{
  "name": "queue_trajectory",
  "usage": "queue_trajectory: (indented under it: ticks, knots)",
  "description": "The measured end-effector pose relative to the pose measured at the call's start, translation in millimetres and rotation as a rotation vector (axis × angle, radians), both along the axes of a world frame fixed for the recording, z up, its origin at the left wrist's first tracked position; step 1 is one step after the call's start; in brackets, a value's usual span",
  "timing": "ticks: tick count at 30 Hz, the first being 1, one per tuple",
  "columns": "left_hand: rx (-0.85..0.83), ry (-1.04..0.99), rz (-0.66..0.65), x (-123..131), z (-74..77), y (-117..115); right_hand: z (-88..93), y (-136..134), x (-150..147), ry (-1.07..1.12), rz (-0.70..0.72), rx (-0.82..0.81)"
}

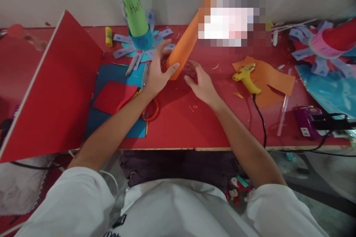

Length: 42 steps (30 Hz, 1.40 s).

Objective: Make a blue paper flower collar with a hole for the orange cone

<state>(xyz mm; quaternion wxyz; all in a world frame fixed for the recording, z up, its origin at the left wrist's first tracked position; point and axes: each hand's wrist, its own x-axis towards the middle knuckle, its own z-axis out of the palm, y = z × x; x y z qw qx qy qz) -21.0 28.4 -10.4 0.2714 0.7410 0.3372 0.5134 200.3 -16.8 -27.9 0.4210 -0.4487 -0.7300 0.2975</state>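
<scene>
An orange paper tube (185, 44) lies slanted on the red table (180, 126), its near end pointing toward me. My left hand (158, 72) curls round that near end, thumb on the tube's side. My right hand (200, 83) hovers just right of the tube with fingers stretched out and apart, holding nothing.
A green paper tube (132, 3) stands on a blue base with lilac strips. A big red sheet (52, 92) leans at left. Blue and red paper (116, 96) and red-handled scissors (151, 113) lie near my left wrist. A yellow glue gun (246, 77) rests on orange paper (271, 81); a glue stick (108, 36) at the back.
</scene>
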Motion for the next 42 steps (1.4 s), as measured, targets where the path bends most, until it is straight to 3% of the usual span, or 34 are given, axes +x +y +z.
queue_trajectory:
  ticks: [3,8,11,20,26,38,42]
  knots:
    - [0.006,0.025,0.000,-2.0,-8.3,8.7,3.1,-0.6,0.9,0.020,0.005,0.012]
    - [-0.086,0.036,-0.104,-3.1,-33.1,25.5,8.8,-5.3,-5.7,0.044,0.051,0.032]
    - [-0.111,0.030,-0.096,-2.3,-38.0,26.5,8.6,-7.1,-8.7,0.048,0.116,0.027]
    - [-0.175,-0.012,-0.121,2.2,-32.3,19.1,7.0,-6.9,-9.4,-0.102,0.067,0.017]
    - [-0.190,-0.018,-0.117,2.1,-25.0,15.5,9.4,-5.8,-6.6,-0.091,0.039,0.022]
    - [-0.210,-0.036,-0.099,1.7,-12.5,10.1,-4.0,1.0,-0.7,-0.045,-0.024,0.040]
    - [-0.204,-0.082,-0.017,2.4,-8.6,5.9,-4.2,1.2,0.6,-0.038,-0.073,0.066]
